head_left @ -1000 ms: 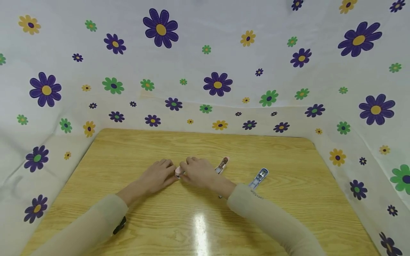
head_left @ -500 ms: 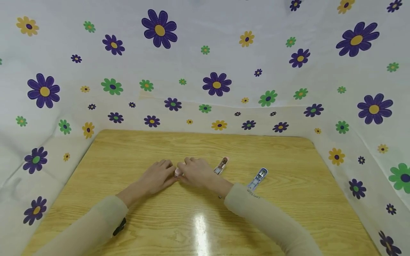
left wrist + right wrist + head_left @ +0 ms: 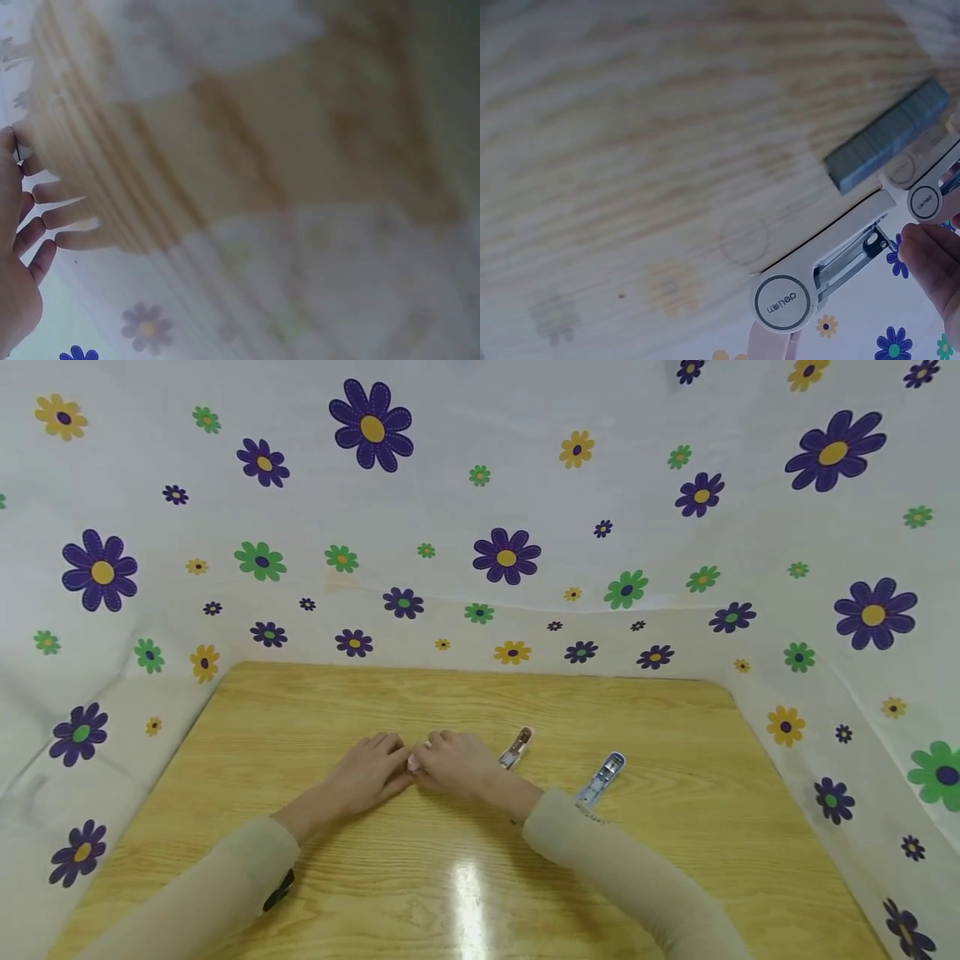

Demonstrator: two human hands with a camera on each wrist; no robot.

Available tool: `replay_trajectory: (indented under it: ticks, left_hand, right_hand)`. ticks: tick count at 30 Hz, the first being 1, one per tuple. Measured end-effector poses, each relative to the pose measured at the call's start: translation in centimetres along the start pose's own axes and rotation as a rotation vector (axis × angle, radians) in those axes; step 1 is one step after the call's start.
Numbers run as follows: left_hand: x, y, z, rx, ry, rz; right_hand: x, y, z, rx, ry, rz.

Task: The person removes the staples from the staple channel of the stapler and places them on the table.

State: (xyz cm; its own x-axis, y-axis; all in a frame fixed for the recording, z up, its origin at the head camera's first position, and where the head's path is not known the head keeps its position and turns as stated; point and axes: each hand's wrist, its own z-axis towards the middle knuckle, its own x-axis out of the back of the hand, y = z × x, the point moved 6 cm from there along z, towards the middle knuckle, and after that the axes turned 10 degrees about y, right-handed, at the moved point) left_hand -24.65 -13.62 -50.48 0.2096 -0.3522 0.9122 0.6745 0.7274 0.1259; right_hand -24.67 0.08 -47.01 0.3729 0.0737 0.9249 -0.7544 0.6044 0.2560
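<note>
Near the middle of the table, in the head view, my left hand (image 3: 367, 771) and right hand (image 3: 459, 767) meet at a small pale pink stapler (image 3: 413, 763). Both hold it, and fingers cover most of it. In the right wrist view the held stapler's round logo end (image 3: 925, 201) shows beside my right thumb (image 3: 928, 262). The left wrist view catches my left fingers (image 3: 34, 236) bent at the left edge, mirrored in the glossy tabletop. A second pink-and-white stapler (image 3: 516, 748) lies just right of my right hand, its metal channel facing up.
A blue stapler (image 3: 602, 777) lies farther right, its near end by my right sleeve. A grey strip of staples (image 3: 889, 135) rests on the table near the second pink stapler. Flower-patterned cloth (image 3: 420, 527) walls in the wooden table (image 3: 360, 893) at the back and sides.
My right hand has shifted slightly left, and its fingers cover more of the held stapler. The left hand stays almost still. The head view has shifted a little.
</note>
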Motion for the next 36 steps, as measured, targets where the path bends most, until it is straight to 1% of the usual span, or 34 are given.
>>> replay_trajectory:
  ticks: [4,13,19,24,28,31,36]
  left_hand:
    - [0.1,-0.1,-0.1,0.012,0.005,-0.001]
    - [0.0,-0.1,0.0,0.058,-0.022,-0.019]
    - [0.0,-0.1,-0.1,0.054,-0.015,-0.028]
    - [0.1,-0.1,-0.1,0.046,-0.008,-0.033]
    - [0.2,-0.1,-0.1,0.048,-0.009,-0.031]
    - [0.3,0.0,-0.1,0.048,-0.005,-0.028]
    - [0.4,0.2,0.0,0.043,-0.004,-0.022]
  right_hand:
    - [0.1,-0.3,0.1,0.034,0.008,-0.033]
    - [0.0,-0.7,-0.2,0.058,0.051,-0.073]
    - [0.0,-1.0,-0.1,0.063,0.054,-0.108]
    - [0.2,-1.2,0.0,0.056,0.037,-0.127]
    - [0.1,-1.2,0.1,0.069,0.026,-0.140]
    - [0.1,-1.1,0.1,0.085,0.020,-0.119]
    - [0.2,0.3,0.1,-0.015,-0.015,0.057]
